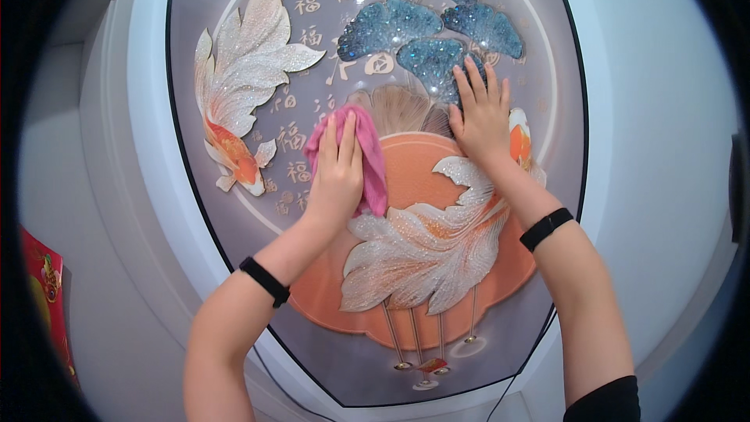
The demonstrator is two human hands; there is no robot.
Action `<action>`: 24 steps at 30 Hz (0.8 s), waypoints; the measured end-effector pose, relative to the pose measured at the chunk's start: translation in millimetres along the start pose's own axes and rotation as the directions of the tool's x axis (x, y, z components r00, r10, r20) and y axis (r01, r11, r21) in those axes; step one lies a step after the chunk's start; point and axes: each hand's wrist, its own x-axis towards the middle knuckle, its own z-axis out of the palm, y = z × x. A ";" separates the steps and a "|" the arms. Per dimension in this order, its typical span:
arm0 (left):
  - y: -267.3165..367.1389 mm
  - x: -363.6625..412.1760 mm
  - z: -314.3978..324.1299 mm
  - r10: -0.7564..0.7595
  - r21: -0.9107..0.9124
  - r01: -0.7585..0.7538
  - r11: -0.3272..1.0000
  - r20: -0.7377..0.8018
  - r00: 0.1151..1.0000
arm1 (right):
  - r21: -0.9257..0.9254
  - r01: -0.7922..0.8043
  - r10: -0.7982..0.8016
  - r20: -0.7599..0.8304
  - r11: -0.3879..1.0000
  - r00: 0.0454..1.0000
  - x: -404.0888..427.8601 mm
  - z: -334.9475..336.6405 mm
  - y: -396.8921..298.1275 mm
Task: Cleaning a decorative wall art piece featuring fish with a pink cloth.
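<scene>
A framed relief picture [328, 357] with a thin black frame hangs on the wall before me. My left hand [337, 173] presses a pink cloth [370, 152] against its surface, left of the orange panel [410, 170]. My right hand [483, 111] rests with spread fingers on the picture, over the lowest glittery blue leaf [430, 64]. To the left is a white and orange goldfish relief [246, 82]. Below my hands lies a second goldfish relief [422, 252], its head [520, 135] partly hidden by my right forearm.
Thin black cables [272, 378] hang below the frame. At the far left are a door frame [111, 29] and a red decoration [50, 287]. A dark object [736, 187] is at the right edge. Black bands circle both forearms.
</scene>
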 end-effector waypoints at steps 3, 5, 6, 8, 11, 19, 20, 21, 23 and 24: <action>1.5 0.5 2.8 0.004 -0.145 -0.010 0.989 -0.046 0.999 | 0.027 -0.019 0.018 0.015 0.999 1.000 -1.5 0.0 -3.6; 2.3 11.3 9.2 -0.063 -0.213 0.048 0.976 -0.067 0.996 | 0.032 -0.016 0.015 0.006 0.999 1.000 1.8 1.2 -5.1; 9.8 19.2 10.9 -0.071 -0.214 0.056 0.975 -0.061 0.996 | 0.040 -0.014 0.014 -0.003 0.999 1.000 0.4 2.9 -5.9; 35.9 37.3 7.7 -0.231 -0.147 0.228 0.962 0.000 0.973 | 0.050 -0.010 0.011 -0.009 0.999 1.000 0.0 4.1 -6.5; 85.3 51.9 10.7 -0.096 -0.422 0.075 0.904 -0.030 0.995 | 0.038 0.009 -0.007 -0.037 0.999 0.999 -1.7 8.3 2.6; 43.7 18.8 13.5 -0.009 -0.292 0.016 0.956 0.025 1.000 | 0.025 0.054 -0.053 -0.047 0.998 0.997 -4.1 5.2 7.6; 26.9 12.6 11.8 -0.006 -0.187 0.016 0.982 0.059 0.998 | 0.034 0.047 -0.046 -0.049 0.998 0.998 -4.0 6.3 7.2; 8.6 6.6 9.9 -0.052 -0.187 0.066 0.980 0.076 0.996 | 0.034 0.053 -0.051 -0.065 0.998 0.997 -4.3 7.7 6.2; -26.8 -10.1 7.2 -0.153 -0.139 0.163 0.977 0.077 0.985 | 0.033 0.049 -0.046 -0.069 0.998 0.997 -2.8 8.0 2.9; -41.6 -20.1 7.7 -0.211 -0.095 0.216 0.972 0.059 0.976 | 0.031 0.048 -0.046 -0.069 0.998 0.997 -3.4 7.6 1.9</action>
